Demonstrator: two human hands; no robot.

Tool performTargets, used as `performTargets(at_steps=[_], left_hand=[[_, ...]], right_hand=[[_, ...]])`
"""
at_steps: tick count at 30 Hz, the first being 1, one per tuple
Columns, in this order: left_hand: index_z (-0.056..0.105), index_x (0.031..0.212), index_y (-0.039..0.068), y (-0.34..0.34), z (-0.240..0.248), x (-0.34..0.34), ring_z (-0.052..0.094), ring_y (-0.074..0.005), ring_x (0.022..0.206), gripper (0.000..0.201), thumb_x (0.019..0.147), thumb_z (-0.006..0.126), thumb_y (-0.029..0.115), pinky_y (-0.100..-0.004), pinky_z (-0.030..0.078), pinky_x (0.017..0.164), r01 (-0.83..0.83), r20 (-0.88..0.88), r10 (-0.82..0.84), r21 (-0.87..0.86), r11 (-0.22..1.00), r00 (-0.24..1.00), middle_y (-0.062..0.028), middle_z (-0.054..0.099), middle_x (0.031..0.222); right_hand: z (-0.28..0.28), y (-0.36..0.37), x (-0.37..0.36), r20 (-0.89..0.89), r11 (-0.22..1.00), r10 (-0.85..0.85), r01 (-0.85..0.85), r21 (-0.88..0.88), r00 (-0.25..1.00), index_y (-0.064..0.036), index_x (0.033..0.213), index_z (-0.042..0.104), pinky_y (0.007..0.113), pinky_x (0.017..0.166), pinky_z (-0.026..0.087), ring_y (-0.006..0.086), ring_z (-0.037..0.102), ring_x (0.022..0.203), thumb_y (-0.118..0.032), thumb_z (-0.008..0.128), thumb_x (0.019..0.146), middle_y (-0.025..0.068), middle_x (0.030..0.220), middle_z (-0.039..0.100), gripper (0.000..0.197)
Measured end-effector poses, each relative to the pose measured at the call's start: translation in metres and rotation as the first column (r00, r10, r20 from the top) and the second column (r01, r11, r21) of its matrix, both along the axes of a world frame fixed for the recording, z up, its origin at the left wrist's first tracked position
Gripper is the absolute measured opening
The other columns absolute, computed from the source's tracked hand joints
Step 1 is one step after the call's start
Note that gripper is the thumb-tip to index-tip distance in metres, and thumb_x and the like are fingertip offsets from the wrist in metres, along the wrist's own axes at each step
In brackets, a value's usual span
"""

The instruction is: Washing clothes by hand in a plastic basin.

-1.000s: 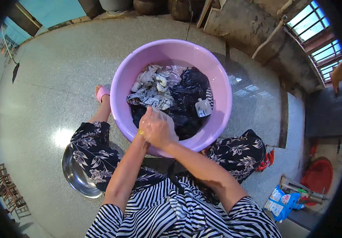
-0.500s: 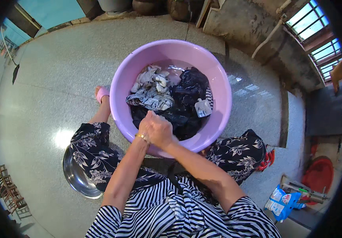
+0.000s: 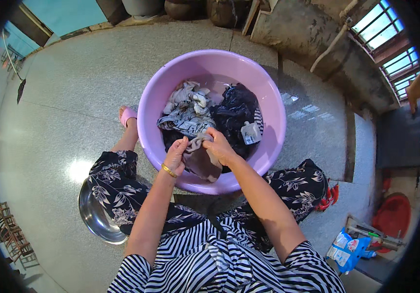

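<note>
A large pinkish-purple basin stands on the floor between my knees. Over its near side, my left hand pinches one edge of a small wet grey-brown cloth, sock-like in size. My right hand grips the same cloth a little farther right, and its lower part hangs down between my hands. In the basin, a crumpled white and grey patterned garment lies to the left and a black garment to the right. On the dark cloth sits a small translucent plastic piece, beside striped fabric.
A shiny metal bowl rests on the floor by my left leg. At the lower right are a blue and white package and a red basin. Pots line the far wall. What looks like a hand shows at the right edge.
My hands were pressed together over the basin's near side. Now they have moved apart, and the grey-brown cloth shows spread between them.
</note>
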State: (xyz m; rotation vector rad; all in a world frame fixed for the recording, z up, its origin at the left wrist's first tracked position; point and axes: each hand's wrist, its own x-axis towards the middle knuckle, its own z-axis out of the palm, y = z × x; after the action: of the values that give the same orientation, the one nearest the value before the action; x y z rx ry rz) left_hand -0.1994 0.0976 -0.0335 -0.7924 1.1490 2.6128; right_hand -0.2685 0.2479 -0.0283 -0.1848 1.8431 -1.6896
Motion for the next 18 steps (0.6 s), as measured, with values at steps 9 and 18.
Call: performTargets(at_steps=[9, 18], left_hand=[[0.051, 0.080, 0.010, 0.030, -0.027, -0.001, 0.048, -0.0076, 0.062, 0.024, 0.087, 0.049, 0.033, -0.0237, 0.042, 0.055, -0.314, -0.017, 0.315, -0.122, 0.941, 0.949, 0.0022, 0.050, 0.068], [0.053, 0.077, 0.014, 0.040, 0.022, -0.005, 0.049, -0.0127, 0.060, 0.027, 0.088, 0.043, 0.036, -0.0283, 0.043, 0.057, -0.164, 0.273, 0.150, 0.031, 0.986, 0.950, 0.0008, 0.049, 0.062]], right_hand=[[0.018, -0.022, 0.036, -0.642, 0.984, -0.147, 0.179, -0.016, 0.753, -0.0027, 0.080, 0.050, 0.032, 0.071, 0.042, 0.0251, 0.052, 0.078, -0.002, 0.046, 0.069, 0.0110, 0.078, 0.050, 0.011], [0.007, -0.040, -0.003, -0.595, 0.684, 0.392, 0.211, 0.699, 0.702, -0.0085, 0.071, 0.059, 0.040, 0.053, 0.047, 0.0288, 0.059, 0.061, -0.023, 0.047, 0.080, 0.0130, 0.064, 0.058, 0.021]])
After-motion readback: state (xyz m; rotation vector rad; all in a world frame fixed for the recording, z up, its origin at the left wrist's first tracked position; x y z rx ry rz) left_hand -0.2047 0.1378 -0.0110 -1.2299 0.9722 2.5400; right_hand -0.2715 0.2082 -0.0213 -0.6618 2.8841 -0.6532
